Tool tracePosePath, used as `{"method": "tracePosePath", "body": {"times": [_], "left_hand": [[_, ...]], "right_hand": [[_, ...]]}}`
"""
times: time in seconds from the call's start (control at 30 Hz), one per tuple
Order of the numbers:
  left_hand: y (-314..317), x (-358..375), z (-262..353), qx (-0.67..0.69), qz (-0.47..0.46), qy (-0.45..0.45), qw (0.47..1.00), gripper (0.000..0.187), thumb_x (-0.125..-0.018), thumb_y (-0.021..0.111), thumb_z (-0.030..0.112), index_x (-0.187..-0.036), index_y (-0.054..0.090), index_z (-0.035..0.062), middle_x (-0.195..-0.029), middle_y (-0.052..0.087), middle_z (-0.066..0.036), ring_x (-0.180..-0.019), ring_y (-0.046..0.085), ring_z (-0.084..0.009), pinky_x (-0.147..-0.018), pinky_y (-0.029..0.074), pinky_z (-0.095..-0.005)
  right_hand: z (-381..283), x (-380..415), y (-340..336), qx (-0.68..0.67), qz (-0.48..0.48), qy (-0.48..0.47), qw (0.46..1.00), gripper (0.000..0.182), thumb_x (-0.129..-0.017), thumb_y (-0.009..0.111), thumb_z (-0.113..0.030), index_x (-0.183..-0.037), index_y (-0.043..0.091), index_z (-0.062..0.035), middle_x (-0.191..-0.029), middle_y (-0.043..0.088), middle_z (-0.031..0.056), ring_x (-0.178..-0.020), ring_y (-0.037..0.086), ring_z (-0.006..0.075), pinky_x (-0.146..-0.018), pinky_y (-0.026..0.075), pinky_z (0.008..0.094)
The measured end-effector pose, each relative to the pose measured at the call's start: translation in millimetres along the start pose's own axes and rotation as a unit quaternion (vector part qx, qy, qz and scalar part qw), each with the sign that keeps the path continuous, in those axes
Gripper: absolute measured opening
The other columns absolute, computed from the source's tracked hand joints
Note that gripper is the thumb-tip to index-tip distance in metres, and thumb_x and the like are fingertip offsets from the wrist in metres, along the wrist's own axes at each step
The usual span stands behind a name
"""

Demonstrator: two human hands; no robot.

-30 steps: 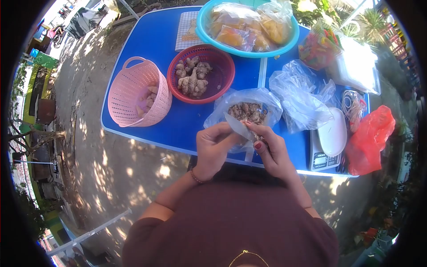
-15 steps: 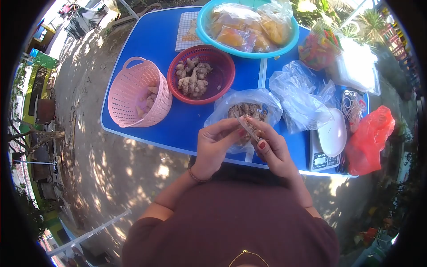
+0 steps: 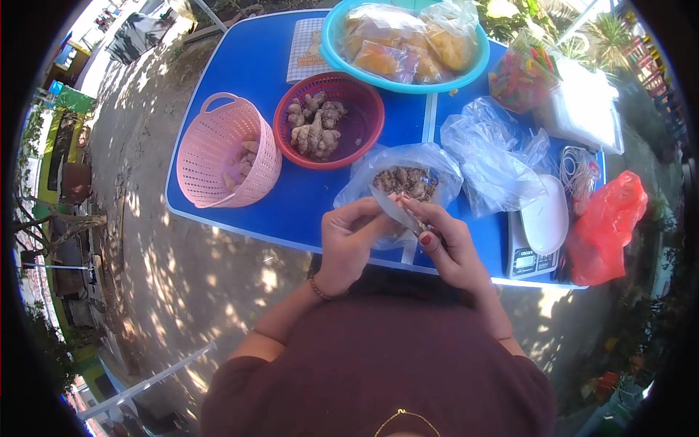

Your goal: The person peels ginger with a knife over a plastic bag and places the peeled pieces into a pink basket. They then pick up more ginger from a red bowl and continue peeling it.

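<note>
My right hand (image 3: 453,244) is closed round the handle of a knife (image 3: 394,209), its blade pointing up and left. Beside it my left hand (image 3: 351,237) pinches a small piece, mostly hidden behind the fingers and blade; it looks like ginger. Both hands are over the near edge of a clear plastic bag (image 3: 442,166) holding brown peelings (image 3: 403,183). Up and left, a red basket (image 3: 371,120) holds ginger roots (image 3: 317,135). Pale pieces (image 3: 241,162) lie in a pink basket (image 3: 195,156) farther left.
A teal basin (image 3: 332,51) with bagged yellow food stands at the back of the blue table (image 3: 240,62). Crumpled plastic bags (image 3: 491,156), a scale (image 3: 526,264) with a white tray (image 3: 545,215), a red bag (image 3: 608,229) and a white container (image 3: 582,109) are on the right.
The knife blade has turned, so its flat side now shows more, and its tip has shifted left. Both hands stay in nearly the same place.
</note>
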State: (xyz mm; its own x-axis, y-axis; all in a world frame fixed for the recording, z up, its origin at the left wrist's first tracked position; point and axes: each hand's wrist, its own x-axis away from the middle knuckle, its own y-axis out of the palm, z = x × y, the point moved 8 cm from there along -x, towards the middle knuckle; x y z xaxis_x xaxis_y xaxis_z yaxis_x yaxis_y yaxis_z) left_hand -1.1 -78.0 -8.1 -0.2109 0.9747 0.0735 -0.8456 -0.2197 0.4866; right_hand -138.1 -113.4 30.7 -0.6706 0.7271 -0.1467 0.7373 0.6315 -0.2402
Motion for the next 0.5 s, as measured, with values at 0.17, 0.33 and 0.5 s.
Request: {"method": "tracePosePath", "body": {"times": [0.17,0.33,0.5], "left_hand": [[-2,0,-6,0.009,0.003,-0.03,0.999,0.029,-0.084,0.063,-0.004,-0.113,0.06,-0.0074,-0.103,0.066,-0.015,-0.092,0.065,-0.0174,-0.085,0.052,-0.0274],[-1,2,-9,0.03,0.002,-0.047,0.998,0.028,-0.085,0.062,-0.004,-0.113,0.06,-0.0073,-0.104,0.066,-0.015,-0.093,0.064,-0.0172,-0.085,0.052,-0.0284],[1,2,-11,0.021,-0.014,-0.047,0.999,0.025,-0.086,0.061,-0.003,-0.111,0.061,-0.0065,-0.104,0.066,-0.015,-0.094,0.064,-0.0176,-0.085,0.052,-0.0289]], "right_hand": [[0,-1,-1,0.0,-0.006,-0.011,1.0,0.04,-0.094,0.05,-0.017,-0.13,0.048,-0.0021,-0.119,0.059,0.0167,-0.089,0.064,0.0251,-0.075,0.048,0.0314],[3,0,-1,0.003,-0.023,-0.007,1.0,0.04,-0.093,0.05,-0.016,-0.13,0.048,-0.0018,-0.12,0.059,0.0178,-0.095,0.064,0.0279,-0.078,0.048,0.0315],[3,1,2,0.085,0.032,-0.033,0.995,0.037,-0.094,0.05,-0.018,-0.128,0.05,-0.0018,-0.102,0.062,0.0132,-0.074,0.061,0.0206,-0.068,0.048,0.0301]]}}
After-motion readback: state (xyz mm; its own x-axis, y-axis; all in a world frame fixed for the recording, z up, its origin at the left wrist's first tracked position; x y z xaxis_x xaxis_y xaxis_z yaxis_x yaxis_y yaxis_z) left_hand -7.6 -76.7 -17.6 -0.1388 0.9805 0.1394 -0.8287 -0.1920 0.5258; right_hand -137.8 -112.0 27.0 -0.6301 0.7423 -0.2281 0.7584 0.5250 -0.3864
